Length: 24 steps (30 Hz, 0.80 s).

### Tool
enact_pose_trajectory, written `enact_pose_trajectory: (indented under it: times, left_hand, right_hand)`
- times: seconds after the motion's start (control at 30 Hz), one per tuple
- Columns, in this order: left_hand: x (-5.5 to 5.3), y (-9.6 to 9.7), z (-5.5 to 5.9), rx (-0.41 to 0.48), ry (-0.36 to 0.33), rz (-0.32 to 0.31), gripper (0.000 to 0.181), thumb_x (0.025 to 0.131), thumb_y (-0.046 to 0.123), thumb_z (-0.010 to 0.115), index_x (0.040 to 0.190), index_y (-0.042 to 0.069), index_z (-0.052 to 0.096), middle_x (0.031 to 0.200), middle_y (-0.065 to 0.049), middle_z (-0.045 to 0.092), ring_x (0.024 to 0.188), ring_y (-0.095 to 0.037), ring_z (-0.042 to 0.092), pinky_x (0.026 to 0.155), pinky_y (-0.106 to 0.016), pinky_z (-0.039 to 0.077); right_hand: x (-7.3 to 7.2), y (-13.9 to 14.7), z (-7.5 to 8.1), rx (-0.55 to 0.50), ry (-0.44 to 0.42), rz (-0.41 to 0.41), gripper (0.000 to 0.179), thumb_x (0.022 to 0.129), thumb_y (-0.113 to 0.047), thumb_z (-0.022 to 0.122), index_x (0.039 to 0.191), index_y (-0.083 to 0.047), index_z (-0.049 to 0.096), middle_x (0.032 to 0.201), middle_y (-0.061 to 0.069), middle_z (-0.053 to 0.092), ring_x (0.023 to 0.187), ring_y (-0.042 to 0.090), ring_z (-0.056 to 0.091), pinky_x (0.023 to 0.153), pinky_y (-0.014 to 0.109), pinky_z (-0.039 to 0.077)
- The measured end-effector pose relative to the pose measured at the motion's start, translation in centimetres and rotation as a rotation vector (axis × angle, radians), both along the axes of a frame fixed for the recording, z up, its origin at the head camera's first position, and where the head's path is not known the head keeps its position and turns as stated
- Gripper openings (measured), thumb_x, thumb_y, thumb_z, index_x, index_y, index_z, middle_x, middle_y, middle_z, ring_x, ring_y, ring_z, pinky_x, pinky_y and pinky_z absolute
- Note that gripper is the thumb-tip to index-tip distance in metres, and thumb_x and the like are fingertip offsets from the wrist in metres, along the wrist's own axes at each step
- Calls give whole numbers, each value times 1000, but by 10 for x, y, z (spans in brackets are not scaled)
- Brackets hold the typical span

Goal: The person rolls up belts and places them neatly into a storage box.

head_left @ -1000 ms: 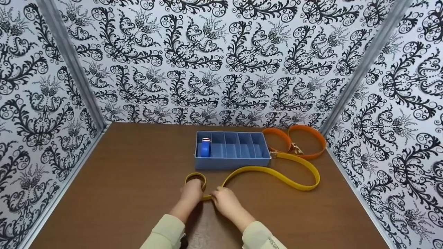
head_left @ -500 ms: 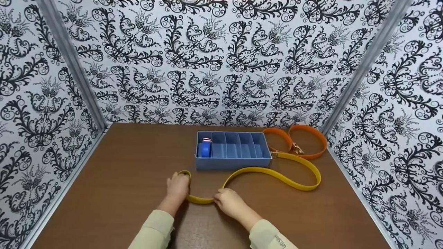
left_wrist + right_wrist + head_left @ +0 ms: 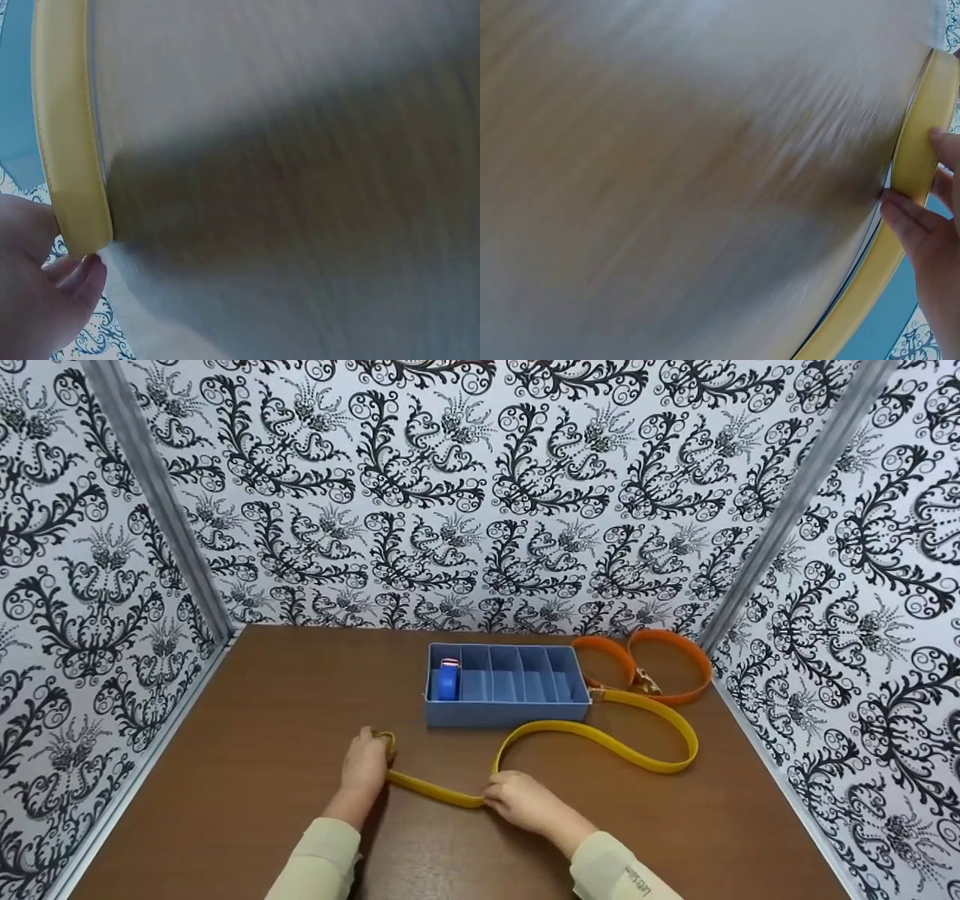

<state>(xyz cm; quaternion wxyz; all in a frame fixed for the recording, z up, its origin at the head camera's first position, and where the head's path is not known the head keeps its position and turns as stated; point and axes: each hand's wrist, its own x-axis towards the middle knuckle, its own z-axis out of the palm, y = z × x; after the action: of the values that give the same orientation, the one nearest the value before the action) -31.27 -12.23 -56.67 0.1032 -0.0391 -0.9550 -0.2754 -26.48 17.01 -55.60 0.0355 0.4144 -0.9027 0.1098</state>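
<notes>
A yellow belt (image 3: 600, 741) with stitched edges stands on its edge on the table, curving from the box's right corner toward the front. My left hand (image 3: 364, 765) grips its far-left end, where a small curl of the strap shows beyond the fingers. My right hand (image 3: 525, 801) pinches the strap farther along, and the stretch between the hands runs nearly straight. In the right wrist view, thumb and fingers (image 3: 907, 217) lie on both sides of the strap. A blue belt (image 3: 448, 682), rolled up, stands in the leftmost compartment of the blue-grey divided box (image 3: 510, 714).
An orange belt (image 3: 675, 697) with a gold-coloured buckle (image 3: 646, 682) lies in loops behind the yellow one, right of the box. Patterned walls (image 3: 465, 510) close off the back and both sides of the brown table (image 3: 315, 682).
My left hand has moved left with the belt's end, and its coil has unrolled into a longer straight stretch. My right hand has slid slightly right. The box and other belts have stayed put.
</notes>
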Motion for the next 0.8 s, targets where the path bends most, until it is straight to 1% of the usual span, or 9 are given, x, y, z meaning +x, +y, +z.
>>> enact_pose_trajectory:
  times: [0.03,0.1,0.2,0.27,0.4,0.53,0.63,0.73,0.8]
  left_hand:
    - [1,1,0,-37,4,-18,12,90,-1,55,97,-3,65,106,-23,58,92,-42,58,77,-52,49]
    - [2,3,1,-151,48,-69,8,87,-4,60,84,3,65,91,-18,58,78,-37,58,67,-48,49]
    - [4,7,4,-182,51,-103,11,87,-1,63,78,6,62,79,-11,53,68,-30,53,60,-43,45]
    - [6,9,7,-204,28,-121,8,87,-1,63,81,5,63,80,-12,52,70,-31,54,62,-45,48]
    - [8,14,12,-237,-54,-136,4,86,-3,63,86,1,62,87,-17,54,80,-37,56,69,-49,50]
    - [8,18,15,-239,-128,-112,13,85,3,69,94,-2,62,97,-22,54,91,-42,54,77,-52,50]
    - [8,21,17,-217,-162,-75,21,84,6,72,100,-2,62,102,-23,54,97,-44,52,77,-52,51]
    - [7,18,16,-175,-142,-23,12,86,3,68,96,1,62,98,-21,54,93,-43,54,74,-53,51]
    - [5,14,14,-146,-116,2,15,86,1,67,100,1,60,95,-20,55,90,-42,56,73,-54,51]
  right_hand:
    - [-1,3,0,-13,14,17,13,95,-16,64,97,-11,76,88,-3,62,83,14,60,79,30,50]
    - [-3,8,1,-36,40,41,12,94,-14,65,96,-10,76,88,-2,63,83,14,61,79,30,50]
    - [-5,14,1,-61,55,55,11,93,-12,66,95,-8,76,89,0,66,84,15,62,81,30,50]
    - [-6,17,0,-65,46,50,11,93,-12,66,95,-8,76,89,0,65,84,15,62,80,30,50]
    - [-7,20,-1,-68,35,46,12,93,-12,65,95,-7,76,89,0,65,83,16,62,80,31,50]
    - [-6,19,-1,-61,44,37,11,93,-12,65,95,-7,76,89,0,65,83,16,62,80,31,50]
    - [-4,19,0,-44,39,32,12,93,-12,65,95,-7,76,89,0,64,84,15,62,81,31,49]
    - [-1,20,1,-29,33,39,11,93,-12,66,95,-8,76,88,0,64,83,15,61,79,30,49]
    - [0,21,1,-27,37,50,11,93,-12,66,95,-8,76,88,0,63,82,15,61,78,30,50]
